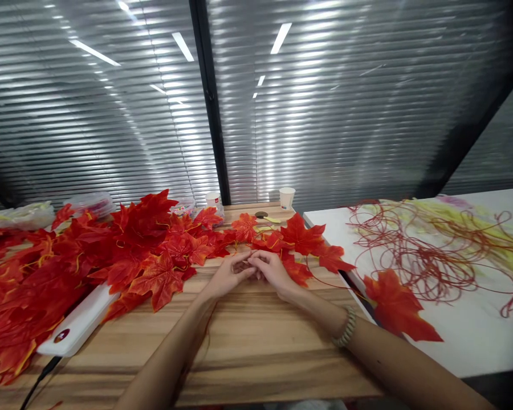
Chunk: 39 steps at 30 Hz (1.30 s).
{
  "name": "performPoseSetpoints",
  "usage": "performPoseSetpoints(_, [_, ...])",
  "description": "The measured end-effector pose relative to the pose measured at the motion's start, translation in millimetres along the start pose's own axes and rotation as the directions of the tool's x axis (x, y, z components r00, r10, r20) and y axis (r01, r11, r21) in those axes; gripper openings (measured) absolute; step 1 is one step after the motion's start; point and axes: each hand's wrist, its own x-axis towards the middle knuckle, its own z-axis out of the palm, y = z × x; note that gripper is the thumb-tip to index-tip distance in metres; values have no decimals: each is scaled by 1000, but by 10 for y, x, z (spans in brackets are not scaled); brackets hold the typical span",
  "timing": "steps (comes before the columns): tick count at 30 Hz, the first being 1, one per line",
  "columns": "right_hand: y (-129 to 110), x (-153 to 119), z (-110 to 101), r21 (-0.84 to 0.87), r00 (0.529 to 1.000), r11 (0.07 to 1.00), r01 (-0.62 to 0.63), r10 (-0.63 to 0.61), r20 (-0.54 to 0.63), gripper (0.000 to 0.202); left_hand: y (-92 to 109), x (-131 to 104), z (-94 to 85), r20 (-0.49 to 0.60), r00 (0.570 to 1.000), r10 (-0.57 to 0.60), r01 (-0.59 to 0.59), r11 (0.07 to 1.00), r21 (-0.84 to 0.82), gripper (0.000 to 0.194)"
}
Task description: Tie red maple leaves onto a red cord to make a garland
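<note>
My left hand (pixel 231 274) and my right hand (pixel 273 272) meet above the wooden table (pixel 273 347), fingertips together and pinched. What they pinch is too small to make out. A thin red cord (pixel 208 327) hangs below my left hand onto the wood. Just beyond the fingers lie red maple leaves (pixel 302 234) with thin stems, and a large pile of the same leaves (pixel 160 279) spreads to the left. A beaded bracelet (pixel 346 327) circles my right wrist.
A white power strip (pixel 83 322) with a black cable lies at left. Paper cups (pixel 287 197) and plastic bags (pixel 23 215) stand at the back. On the white table (pixel 453 336) at right are tangled red cords (pixel 431 267), yellow strands (pixel 465 228) and a single leaf (pixel 397 304).
</note>
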Motion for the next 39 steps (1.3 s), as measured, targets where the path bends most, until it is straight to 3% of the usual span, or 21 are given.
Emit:
performPoseSetpoints(3, [52, 35, 0, 40, 997, 999, 25, -21, -76, 19, 48, -16, -16, -48, 999, -9, 11, 999, 45, 50])
performPoseSetpoints(7, [103, 60, 14, 23, 989, 997, 79, -75, -127, 22, 162, -14, -62, -207, 977, 42, -15, 991, 129, 25])
performPoseSetpoints(10, [122, 59, 16, 10, 990, 996, 89, -88, -114, 23, 223, -32, -184, -402, 907, 123, -25, 971, 239, 20])
performPoseSetpoints(12, [134, 59, 8, -13, 988, 994, 109, -110, -104, 22, 246, -98, -345, -493, 853, 169, 46, 918, 394, 18])
performPoseSetpoints(13, [141, 62, 3, -34, 987, 992, 125, -128, -97, 21, 254, -152, -450, -504, 840, 200, 95, 860, 501, 18])
performPoseSetpoints(15, [158, 73, -6, -88, 983, 983, 161, -167, -73, 21, 268, -292, -684, -468, 859, 207, 217, 682, 699, 19])
performPoseSetpoints(18, [187, 94, -4, -163, 974, 964, 212, -221, -43, 20, 274, -511, -982, -375, 913, 157, 327, 266, 907, 24])
performPoseSetpoints(20, [204, 99, 5, -203, 965, 947, 250, -261, -31, 19, 249, -616, -1085, -348, 933, 88, 345, 53, 937, 24])
performPoseSetpoints(23, [213, 88, 17, -249, 947, 918, 308, -320, -8, 18, 150, -700, -1133, -355, 930, 94, 361, -56, 931, 31])
performPoseSetpoints(29, [182, 47, 28, -311, 913, 865, 394, -407, 25, 15, -52, -749, -1293, -361, 912, 196, 364, 18, 931, 24])
performPoseSetpoints(32, [165, 33, 36, -330, 904, 850, 412, -428, 26, 15, -19, -740, -1363, -308, 929, 204, 310, 22, 951, 27])
performPoseSetpoints(34, [158, 30, 41, -328, 902, 849, 415, -432, 23, 15, 82, -716, -1348, -291, 926, 241, 278, 89, 957, 29])
performPoseSetpoints(36, [154, 34, 42, -330, 898, 846, 419, -440, 15, 15, 247, -677, -1283, -341, 884, 321, 267, 251, 930, 28])
performPoseSetpoints(37, [153, 37, 41, -333, 895, 842, 424, -446, 10, 15, 350, -652, -1240, -407, 839, 360, 274, 367, 889, 29])
performPoseSetpoints(39, [149, 42, 38, -343, 888, 834, 432, -459, 3, 15, 573, -594, -1155, -607, 702, 373, 299, 619, 727, 32])
